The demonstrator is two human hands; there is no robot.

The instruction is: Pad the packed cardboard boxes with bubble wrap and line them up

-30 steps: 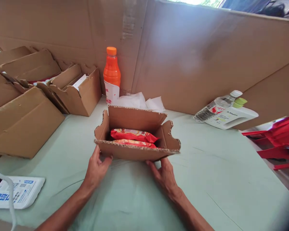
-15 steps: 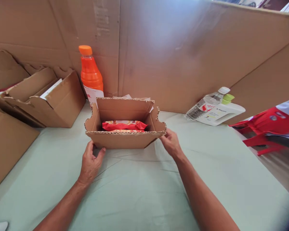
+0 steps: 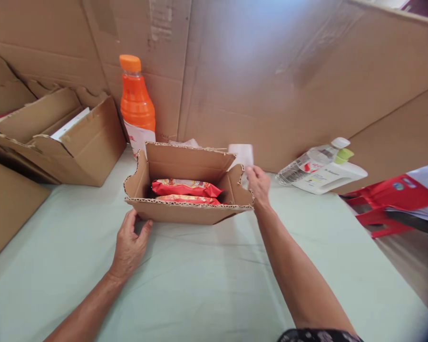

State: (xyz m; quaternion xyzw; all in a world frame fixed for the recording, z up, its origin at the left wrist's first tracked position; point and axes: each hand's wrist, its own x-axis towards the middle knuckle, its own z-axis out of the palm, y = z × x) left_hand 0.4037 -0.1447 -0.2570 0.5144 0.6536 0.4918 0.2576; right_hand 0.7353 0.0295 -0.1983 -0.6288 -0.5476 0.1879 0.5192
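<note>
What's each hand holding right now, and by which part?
Right hand pinches a white paper slip by its lower edge. Left hand rests against the cardboard box at its front-left corner.

Left hand [image 3: 129, 243] on open box [image 3: 185, 209] w/ red packets [image 3: 185, 188]; right hand [image 3: 258, 184] pinches white paper [image 3: 241, 155].

Pale green table [image 3: 207, 285] bearing open cardboard box [image 3: 185, 211], orange bottle [image 3: 137, 102], more cardboard boxes [image 3: 67, 142] at left, two bottles lying flat [image 3: 321, 166] at right.
</note>
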